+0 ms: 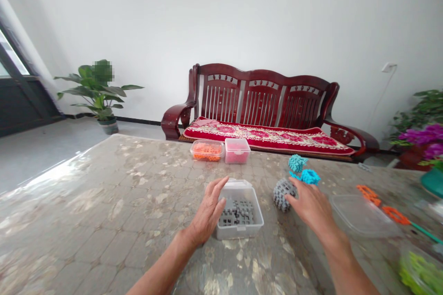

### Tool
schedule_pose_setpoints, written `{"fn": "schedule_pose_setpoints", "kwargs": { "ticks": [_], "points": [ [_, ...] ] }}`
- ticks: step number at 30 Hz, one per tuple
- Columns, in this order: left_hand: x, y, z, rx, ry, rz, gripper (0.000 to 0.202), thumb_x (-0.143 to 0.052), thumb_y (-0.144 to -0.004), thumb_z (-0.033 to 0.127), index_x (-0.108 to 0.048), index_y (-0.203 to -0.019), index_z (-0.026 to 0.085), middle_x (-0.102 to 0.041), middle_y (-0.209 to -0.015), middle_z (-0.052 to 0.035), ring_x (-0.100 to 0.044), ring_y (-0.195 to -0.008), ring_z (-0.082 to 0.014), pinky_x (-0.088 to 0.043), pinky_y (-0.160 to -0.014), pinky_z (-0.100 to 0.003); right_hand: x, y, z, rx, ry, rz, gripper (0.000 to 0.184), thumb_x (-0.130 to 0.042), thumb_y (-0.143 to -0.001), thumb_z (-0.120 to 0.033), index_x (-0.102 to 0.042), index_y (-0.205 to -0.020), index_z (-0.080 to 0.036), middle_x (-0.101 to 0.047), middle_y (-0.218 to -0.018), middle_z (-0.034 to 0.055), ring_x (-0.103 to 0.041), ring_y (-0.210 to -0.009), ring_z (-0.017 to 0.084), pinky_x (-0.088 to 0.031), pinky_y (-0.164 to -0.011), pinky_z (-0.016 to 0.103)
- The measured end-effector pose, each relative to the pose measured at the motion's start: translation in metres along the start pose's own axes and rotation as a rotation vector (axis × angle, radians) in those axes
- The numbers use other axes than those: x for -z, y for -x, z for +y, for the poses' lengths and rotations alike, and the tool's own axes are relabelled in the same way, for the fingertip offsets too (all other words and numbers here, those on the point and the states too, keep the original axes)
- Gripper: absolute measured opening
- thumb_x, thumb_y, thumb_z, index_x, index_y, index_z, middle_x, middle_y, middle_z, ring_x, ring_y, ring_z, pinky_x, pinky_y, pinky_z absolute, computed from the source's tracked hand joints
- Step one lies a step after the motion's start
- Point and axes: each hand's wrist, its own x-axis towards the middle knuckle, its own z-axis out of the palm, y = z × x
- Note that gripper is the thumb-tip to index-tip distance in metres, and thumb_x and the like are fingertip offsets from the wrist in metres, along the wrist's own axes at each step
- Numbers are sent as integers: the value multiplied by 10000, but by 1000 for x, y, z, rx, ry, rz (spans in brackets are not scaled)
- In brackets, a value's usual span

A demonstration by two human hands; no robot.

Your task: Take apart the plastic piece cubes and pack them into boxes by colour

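Observation:
Beside the left wall of a clear plastic box (240,235) is my left hand (206,212), its fingers stretched out and the thumb apart near the rim. Inside the box lie grey interlocking pieces (238,213), and its lid (236,184) stands hinged at the far side. My right hand (311,203) has its thumb and fingers on the right side of a grey ball (283,195) built of similar pieces, which rests on the table to the right of the box. Behind that ball are a teal assembled shape (296,162) and a bright blue one (310,176).
A tub of orange pieces (207,151) and a box of pink pieces (237,152) stand at the table's far edge. To the right lie a clear lid (363,214), orange rings (396,215) and a tub of lime-green pieces (420,272). Beyond is a wooden bench (263,97).

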Motion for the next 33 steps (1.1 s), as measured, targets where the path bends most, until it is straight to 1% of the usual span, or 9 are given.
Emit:
{"fn": "schedule_pose_setpoints", "kwargs": {
  "ticks": [3, 7, 12, 18, 20, 23, 26, 28, 33],
  "points": [
    [0, 0, 0, -1, -3, 5, 497, -312, -1034, 396, -293, -1511, 256, -371, -1458, -112, -336, -1392, -256, -253, -1197, -473, 6, 3, -10, 54, -191, 16, 481, -612, -807, -310, -617, -1276, -204, -685, -1217, 102, -615, -1108, 289, -461, -949, 398],
    [-1, -1, 0, -8, -10, 12, 492, -321, -1033, 392, -296, -1509, 269, -373, -1459, -102, -336, -1392, -252, -252, -1198, -462, 21, 12, -41, 215, -434, -93, 518, -626, -772, -239, -609, -1290, -224, -664, -1255, 68, -571, -1166, 241, -427, -1028, 375],
    [-1, -1, 0, -14, -18, 16, 479, -327, -1032, 397, -327, -1495, 279, -393, -1442, -95, -362, -1372, -252, -272, -1187, -458, 37, 17, -75, 453, -473, -216, 561, -612, -748, -153, -610, -1302, -244, -658, -1246, 68, -531, -1184, 234, -407, -1045, 385],
    [0, -2, 1, -11, -18, 9, 477, -321, -1032, 398, -332, -1490, 263, -392, -1439, -106, -356, -1372, -253, -267, -1188, -471, 41, 16, -76, 613, -483, -360, 556, -623, -731, -152, -629, -1278, -251, -634, -1294, 68, -502, -1242, 237, -380, -1074, 394],
    [0, -2, 1, -6, -14, 10, 479, -325, -1031, 400, -335, -1491, 265, -397, -1438, -106, -361, -1369, -256, -270, -1187, -471, 41, 14, -72, 586, -500, -355, 494, -604, -747, -155, -660, -1229, -251, -658, -1256, 63, -539, -1204, 229, -398, -1052, 381],
    [0, -2, 1, -4, -10, 15, 478, -334, -1028, 403, -353, -1485, 266, -408, -1434, -104, -371, -1366, -260, -279, -1186, -467, 34, 8, -61, 439, -492, -240, 384, -551, -804, -181, -690, -1156, -243, -696, -1175, 60, -595, -1125, 220, -435, -1003, 363],
    [1, -2, 2, -11, -7, 18, 476, -334, -1027, 398, -361, -1482, 259, -413, -1433, -107, -379, -1363, -260, -282, -1186, -467, 20, -2, -40, 236, -372, -65, 395, -532, -840, -232, -657, -1214, -218, -695, -1196, 79, -599, -1128, 248, -440, -996, 383],
    [1, -2, 2, -14, -6, 21, 475, -336, -1027, 393, -364, -1482, 260, -416, -1432, -108, -386, -1359, -261, -285, -1185, -467, 9, -6, -24, 145, -233, 0, 448, -553, -840, -272, -618, -1274, -185, -670, -1256, 107, -586, -1156, 287, -431, -1007, 414],
    [-1, -1, -2, -24, -12, 23, 467, -340, -1027, 387, -363, -1479, 276, -405, -1439, -98, -382, -1359, -255, -287, -1182, -464, -3, -5, -3, 29, 55, -44, 525, -595, -833, -335, -573, -1331, -173, -646, -1299, 132, -603, -1131, 326, -455, -946, 422]
  ]
}}
